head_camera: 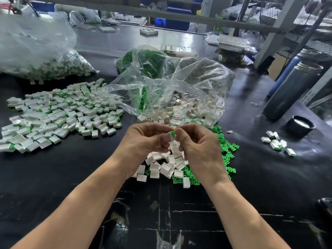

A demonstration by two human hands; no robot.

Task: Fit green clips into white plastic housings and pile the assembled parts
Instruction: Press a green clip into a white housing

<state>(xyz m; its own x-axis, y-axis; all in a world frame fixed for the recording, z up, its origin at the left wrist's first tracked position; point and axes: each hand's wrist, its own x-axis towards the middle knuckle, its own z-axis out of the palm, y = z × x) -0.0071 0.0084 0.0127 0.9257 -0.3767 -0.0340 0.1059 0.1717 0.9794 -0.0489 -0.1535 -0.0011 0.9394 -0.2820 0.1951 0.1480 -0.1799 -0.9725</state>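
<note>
Pinched between right fingertips (177, 131), a green clip (172, 133) meets the housing (168, 136) gripped by the left hand (149, 141) above the table (71, 177); both parts look light, stiff and small, best held by their edges.

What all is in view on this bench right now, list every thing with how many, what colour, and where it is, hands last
assembled parts pile: many, white with green, table left
small assembled group: several, white with green, table right
loose white housings: many, white, under the hands
loose green clips: many, green, right of the housings
open clear bag: one, centre, housings spilling out
bag of green clips: one, behind it
bag of assembled parts: one, far left
flask: one, dark grey, right
flask lid: one, black, beside the flask
table: one, black
left hand: holds a white housing
right hand: pinches a green clip
</note>
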